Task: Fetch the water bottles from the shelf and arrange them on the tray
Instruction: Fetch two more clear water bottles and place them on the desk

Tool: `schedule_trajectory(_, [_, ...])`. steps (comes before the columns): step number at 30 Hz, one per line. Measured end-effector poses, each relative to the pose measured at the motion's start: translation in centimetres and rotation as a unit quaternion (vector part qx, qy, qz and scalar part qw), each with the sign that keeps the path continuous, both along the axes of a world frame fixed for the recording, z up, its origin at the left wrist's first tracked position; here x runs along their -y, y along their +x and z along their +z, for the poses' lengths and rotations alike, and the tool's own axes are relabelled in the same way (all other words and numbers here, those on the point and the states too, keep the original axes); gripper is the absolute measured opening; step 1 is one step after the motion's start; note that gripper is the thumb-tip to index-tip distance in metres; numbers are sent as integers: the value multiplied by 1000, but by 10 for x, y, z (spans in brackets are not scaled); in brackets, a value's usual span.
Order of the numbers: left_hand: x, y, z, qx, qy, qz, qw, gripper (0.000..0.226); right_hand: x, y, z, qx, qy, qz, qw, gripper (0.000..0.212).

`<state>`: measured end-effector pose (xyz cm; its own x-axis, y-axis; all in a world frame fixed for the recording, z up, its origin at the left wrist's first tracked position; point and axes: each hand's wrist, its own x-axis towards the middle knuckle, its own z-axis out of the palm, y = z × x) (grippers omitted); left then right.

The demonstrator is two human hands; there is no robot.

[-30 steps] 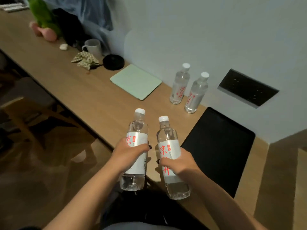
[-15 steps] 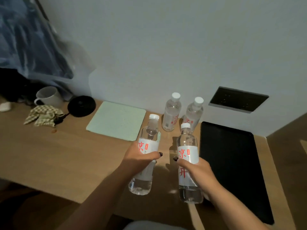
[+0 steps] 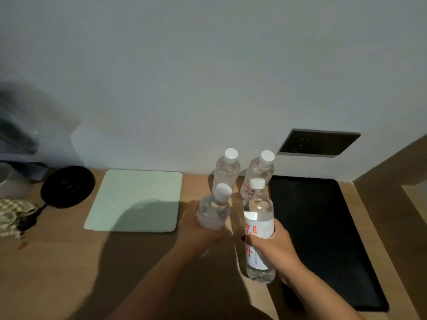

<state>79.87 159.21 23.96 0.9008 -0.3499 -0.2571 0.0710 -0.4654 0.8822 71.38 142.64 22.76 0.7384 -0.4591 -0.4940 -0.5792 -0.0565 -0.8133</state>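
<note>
Two clear water bottles with white caps are held above the wooden counter, one in each hand. The right-hand bottle stands nearly upright, its white label with red characters facing the camera; the right hand wraps around its label from the right side, the thumb crossing the front and the fingers curled behind, with the bare forearm reaching in from the lower right. The bottle's base hangs over the counter just beside the left edge of the black tray. The left-hand bottle tips its cap toward the camera and is blurred; the left hand grips its lower body from the left, fingers closed around it, the forearm coming up from the bottom centre. The two held bottles are close together but not touching. Just behind them, near the wall, two more bottles stand upright on the counter: a rear left bottle and a rear right bottle, the latter just beside the tray's far left corner. Left of the bottles lies a pale green mat, then a round black disc and a checked cloth. A dark wall panel sits above the tray.
</note>
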Motion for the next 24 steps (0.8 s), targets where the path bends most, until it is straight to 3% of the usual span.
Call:
schedule_trajectory(5, [4, 17, -13, 64, -15, -33, 997, 42, 1, 6, -11, 65, -63, -45, 995, 66])
schedule_trajectory(13, [10, 30, -38, 106, -78, -75, 988, 35, 9, 27, -30, 120, -93, -95, 984, 64])
schedule_trajectory(16, [18, 33, -35, 127, -95, -77, 984, 45, 13, 33, -32, 132, -101, -70, 984, 63])
schedule_trajectory(20, [35, 38, -26, 140, -134, -124, 973, 34, 16, 39, -32, 114, -97, -21, 988, 65])
schedule_trajectory(24, [46, 39, -30, 128, -152, -117, 973, 21, 18, 40, -33, 117, -72, -37, 990, 70])
